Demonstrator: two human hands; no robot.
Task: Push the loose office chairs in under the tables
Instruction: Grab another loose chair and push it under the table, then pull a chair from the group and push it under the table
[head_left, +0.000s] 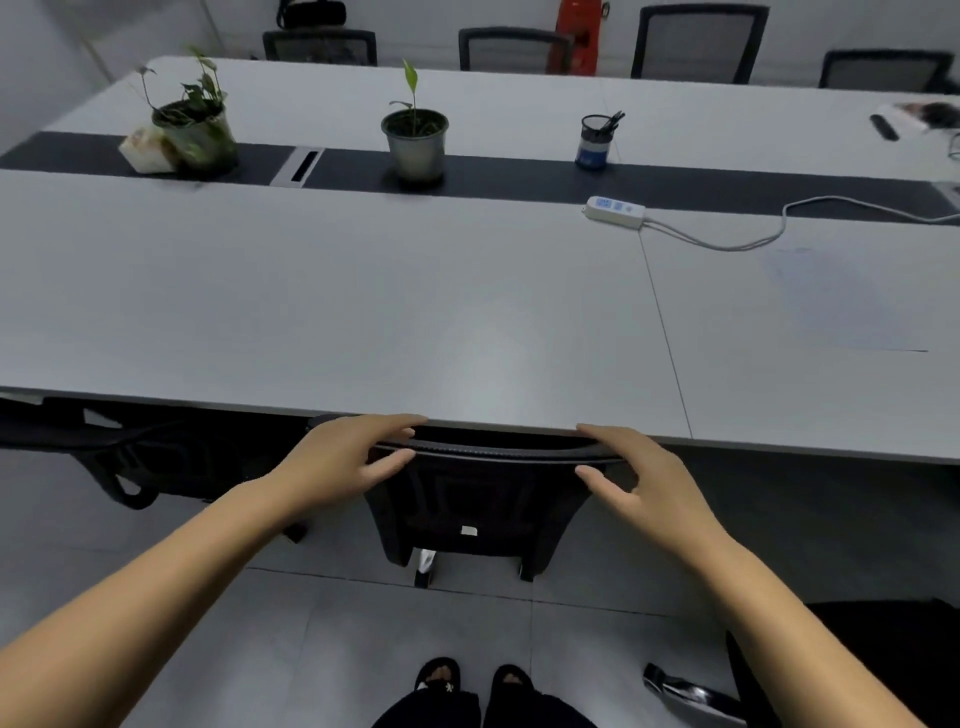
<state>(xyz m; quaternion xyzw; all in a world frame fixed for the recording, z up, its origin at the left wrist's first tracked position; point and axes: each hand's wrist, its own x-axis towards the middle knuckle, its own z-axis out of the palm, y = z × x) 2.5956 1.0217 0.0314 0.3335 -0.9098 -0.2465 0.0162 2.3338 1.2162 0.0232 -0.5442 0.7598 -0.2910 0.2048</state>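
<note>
The office chair (483, 493) stands straight ahead of the person, its backrest top rail running left to right along the near edge of the surface (363, 312) and almost touching that edge. The seat is hidden beneath the surface, so this chair looks nearly or fully pushed in.

The left hand (343, 457) sits at the left end of the rail, fingers curled over the top and thumb below; it seems to grip loosely, though blur makes the contact uncertain. The right hand (639, 478) is at the right end of the rail, fingers spread and open, just beside the rail rather than clamped on it. Both hands are about equally close to the chair, one at each end of its long axis, so any last shove would go straight forward, away from the person.

Left of this chair, a second chair (130, 452) sits partly under the same surface.

A small white label (468, 530) shows low on the backrest; no writing on it can be read. Markings on the power strip (615, 210), far beyond the chair, are also unreadable.
</note>
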